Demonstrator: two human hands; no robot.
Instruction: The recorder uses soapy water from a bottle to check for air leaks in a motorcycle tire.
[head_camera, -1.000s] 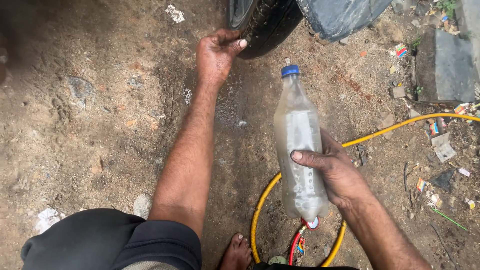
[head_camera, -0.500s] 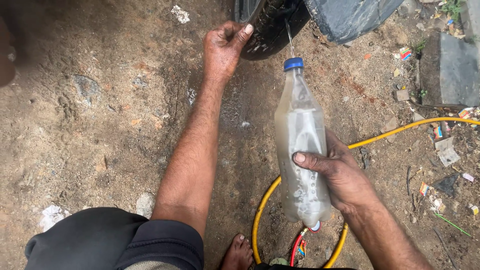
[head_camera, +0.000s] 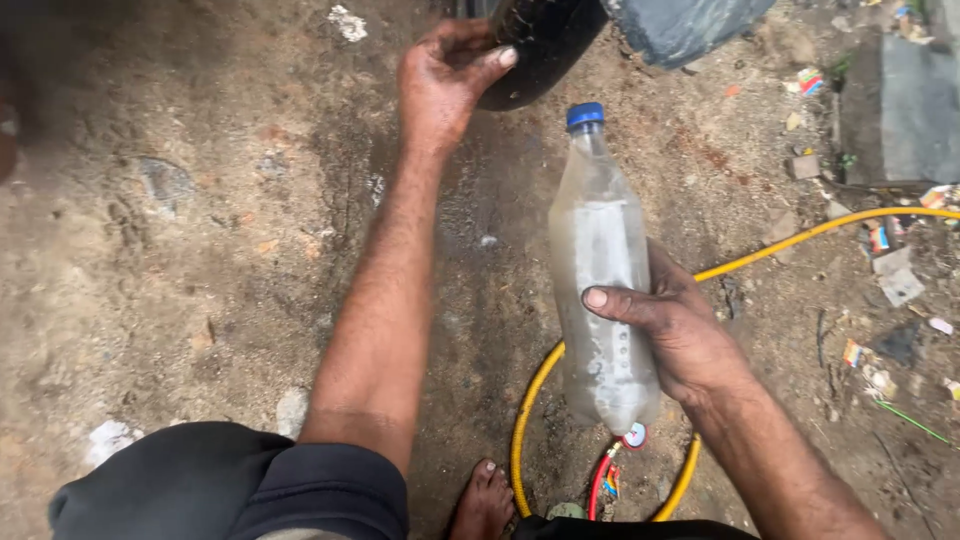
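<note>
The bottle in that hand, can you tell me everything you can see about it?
The clear plastic bottle with a blue screw cap looks cloudy and grimy, with whitish liquid or residue inside. Its cap is on. It points up and away from the person, towards the black tyre. The right hand grips its middle, thumb across the front. It is held above the dirt ground and the yellow hose.

Left hand (head_camera: 445, 80) reaches far forward, arm straight, fingers curled. Right hand (head_camera: 672, 325) stays near, fingers wrapped in a grip.
</note>
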